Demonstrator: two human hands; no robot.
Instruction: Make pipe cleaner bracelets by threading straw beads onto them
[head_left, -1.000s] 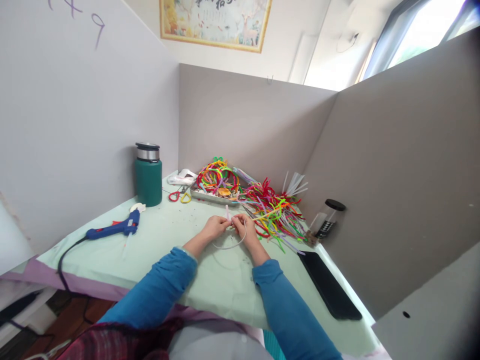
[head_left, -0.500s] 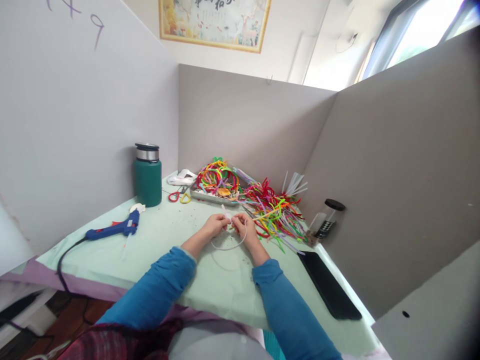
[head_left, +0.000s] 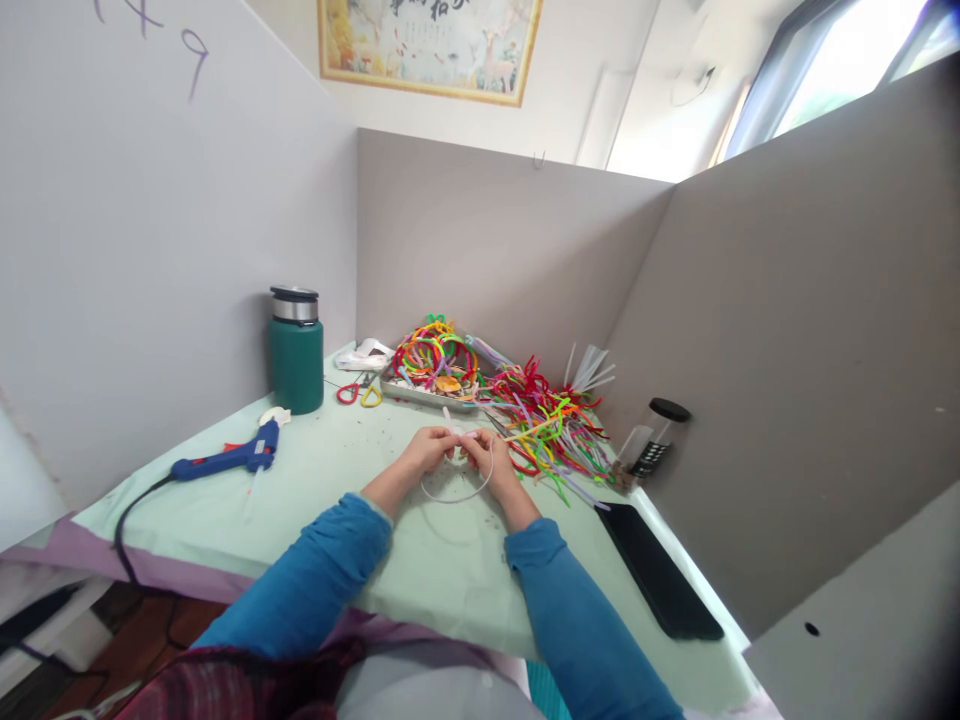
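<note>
Above the middle of the table, my left hand [head_left: 431, 449] and my right hand [head_left: 486, 453] meet with fingertips nearly touching. Both pinch a thin white pipe cleaner [head_left: 459, 499], which hangs below them in a loop. A short pale end sticks up between the fingers beside my left hand. The exact spot where the fingers press together is partly hidden. Just beyond my hands stands a metal tray [head_left: 424, 397] heaped with bent, colourful pipe cleaners [head_left: 431, 352].
Loose pipe cleaners [head_left: 536, 400] spread right of the tray. Red- and yellow-handled scissors [head_left: 370, 396] lie left of it. A green bottle [head_left: 296, 362], a blue glue gun [head_left: 232, 459], a black phone-like slab [head_left: 656, 570] and a clear jar [head_left: 660, 435] surround the work area. Grey partitions [head_left: 487, 240] enclose the table.
My fingertips have drawn slightly closer together on the pipe cleaner, and its hanging loop has shifted a little. Everything else looks the same.
</note>
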